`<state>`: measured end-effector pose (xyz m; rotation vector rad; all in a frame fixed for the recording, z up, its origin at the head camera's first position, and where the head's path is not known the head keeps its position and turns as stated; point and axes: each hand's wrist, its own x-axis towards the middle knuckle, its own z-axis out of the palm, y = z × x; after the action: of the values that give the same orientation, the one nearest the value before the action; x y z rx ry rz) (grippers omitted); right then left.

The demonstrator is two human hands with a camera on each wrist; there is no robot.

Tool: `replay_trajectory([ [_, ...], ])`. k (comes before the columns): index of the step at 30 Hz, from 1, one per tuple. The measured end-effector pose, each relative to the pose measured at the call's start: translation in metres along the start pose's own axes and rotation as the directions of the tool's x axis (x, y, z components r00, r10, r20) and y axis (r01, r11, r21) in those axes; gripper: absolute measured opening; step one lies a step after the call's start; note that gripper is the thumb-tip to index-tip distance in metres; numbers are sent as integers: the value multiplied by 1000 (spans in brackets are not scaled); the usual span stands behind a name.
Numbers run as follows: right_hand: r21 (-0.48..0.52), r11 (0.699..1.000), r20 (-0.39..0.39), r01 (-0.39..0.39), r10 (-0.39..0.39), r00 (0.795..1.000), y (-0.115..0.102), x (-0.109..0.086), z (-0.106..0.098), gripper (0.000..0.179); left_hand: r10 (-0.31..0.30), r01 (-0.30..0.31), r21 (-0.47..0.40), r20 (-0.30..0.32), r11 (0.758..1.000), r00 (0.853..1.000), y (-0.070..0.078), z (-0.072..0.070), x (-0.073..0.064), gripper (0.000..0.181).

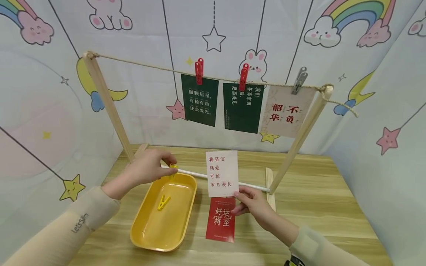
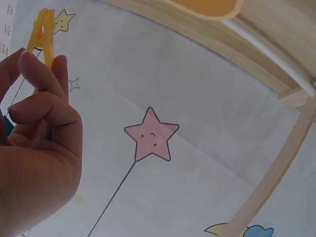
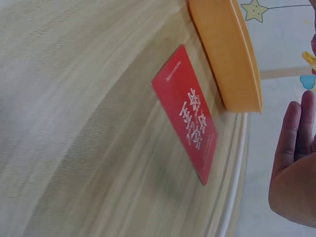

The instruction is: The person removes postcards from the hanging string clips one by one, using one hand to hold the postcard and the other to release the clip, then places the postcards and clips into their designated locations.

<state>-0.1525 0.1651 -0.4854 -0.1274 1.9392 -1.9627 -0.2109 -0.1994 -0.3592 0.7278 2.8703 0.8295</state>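
My left hand (image 1: pixel 149 166) pinches a yellow clothespin (image 2: pixel 43 34) between thumb and fingers, above the far end of a yellow tray (image 1: pixel 138 218). A second yellow clothespin (image 1: pixel 163 203) lies in that tray. In my right hand (image 1: pixel 254 203) a white card (image 1: pixel 222 173) with red writing is held upright by its lower right corner. Below it on the table lies a red card (image 1: pixel 220 223) with white writing, partly covered in the head view. The left wrist view shows the clothespin's arms between my fingertips; the right wrist view shows the red card (image 3: pixel 190 116) beside the tray.
A rope (image 1: pixel 143 65) runs between two wooden posts (image 1: pixel 108 103). From it hang two green cards (image 1: pixel 199 101) on red clothespins (image 1: pixel 198 72) and a pale card (image 1: pixel 287 111) on a grey clothespin (image 1: pixel 299 80). A white rod (image 1: pixel 196 173) joins the posts low down.
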Motion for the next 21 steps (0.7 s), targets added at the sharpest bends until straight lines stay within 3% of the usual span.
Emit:
replay_trajectory([
  [4,6,1000,9,-6,6,1000,7,-5,-3,40,-15,15,-1,36,1000,999,-4,15,0,19],
  [13,31,998,12,-48,47,999,25,-17,-7,39,-29,18,103,110,995,994,-13,48,2,17],
  [21,50,996,19,-76,75,997,37,-25,-5,41,-134,96,192,194,977,972,-20,75,4,21],
])
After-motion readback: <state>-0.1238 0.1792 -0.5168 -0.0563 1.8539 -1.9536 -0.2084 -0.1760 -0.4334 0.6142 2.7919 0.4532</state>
